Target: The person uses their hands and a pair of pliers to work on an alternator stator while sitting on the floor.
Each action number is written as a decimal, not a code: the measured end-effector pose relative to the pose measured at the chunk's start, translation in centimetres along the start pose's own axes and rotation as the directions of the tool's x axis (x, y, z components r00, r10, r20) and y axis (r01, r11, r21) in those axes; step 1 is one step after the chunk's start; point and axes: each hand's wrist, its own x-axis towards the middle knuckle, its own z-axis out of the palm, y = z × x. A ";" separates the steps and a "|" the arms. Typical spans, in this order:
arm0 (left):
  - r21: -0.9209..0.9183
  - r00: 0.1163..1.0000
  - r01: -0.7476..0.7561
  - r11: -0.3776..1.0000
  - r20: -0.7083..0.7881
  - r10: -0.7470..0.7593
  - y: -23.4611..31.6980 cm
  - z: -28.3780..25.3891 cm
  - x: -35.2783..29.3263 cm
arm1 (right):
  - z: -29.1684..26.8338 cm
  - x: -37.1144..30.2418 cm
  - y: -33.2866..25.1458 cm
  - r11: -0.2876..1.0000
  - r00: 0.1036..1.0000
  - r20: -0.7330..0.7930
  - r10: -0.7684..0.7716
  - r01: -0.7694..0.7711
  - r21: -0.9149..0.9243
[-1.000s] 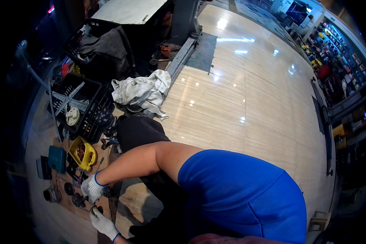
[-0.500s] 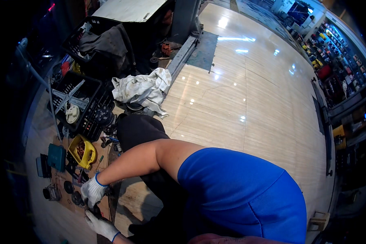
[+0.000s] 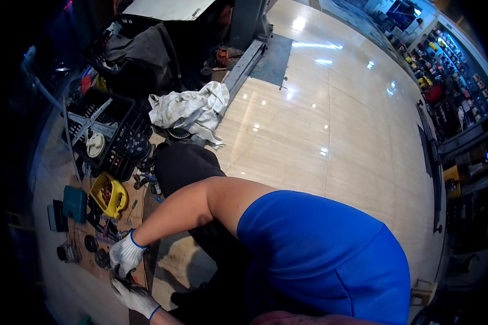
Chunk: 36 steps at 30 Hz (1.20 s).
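Both my hands wear white knit gloves with blue cuffs and meet at the lower left over a cardboard sheet (image 3: pixel 81 238). My right hand (image 3: pixel 126 255) reaches across from the blue sleeve, its fingers curled down around a small dark part (image 3: pixel 126 277). From below, my left hand (image 3: pixel 134 299) closes on the same part, fingers pointing up toward the right hand. The part is mostly hidden by the gloves, so its kind cannot be made out. Beside the right hand lie black round parts (image 3: pixel 91 244) and a greyish metal component (image 3: pixel 68 252).
A cut yellow jug (image 3: pixel 114 208) holding small copper-coloured pieces stands beyond my hands, near a teal case (image 3: pixel 74 204) and a screwdriver (image 3: pixel 132 209). Further off are a black crate (image 3: pixel 126 116) with metal parts, a white rag (image 3: pixel 192 105) and a lift arm (image 3: pixel 244 65). Glossy tiles (image 3: pixel 309 124) spread to the right.
Both hands stay together around the dark part, with only a slight shift of the fingers. The view has tilted a little, and the right upper arm sits slightly higher.
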 end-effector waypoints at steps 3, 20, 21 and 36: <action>-0.140 0.992 0.036 0.990 0.125 -0.018 -1.7 -2.7 2.8 | 0.6 0.9 -0.5 0.999 0.999 -0.013 -0.035 0.035 -0.009; -0.216 0.979 0.114 0.970 0.189 -0.073 -5.8 -5.4 5.7 | 1.1 -1.9 -3.7 0.973 0.999 -0.032 0.013 -0.020 -0.231; -0.217 0.977 0.120 0.969 0.197 -0.077 -5.7 -4.9 5.6 | 1.1 -2.1 -3.6 0.968 0.999 -0.053 -0.006 -0.007 -0.249; -0.329 0.897 0.381 0.864 0.356 -0.260 0.0 -1.8 -0.2 | -0.1 -2.1 -3.5 0.991 0.998 0.039 0.045 -0.040 -0.129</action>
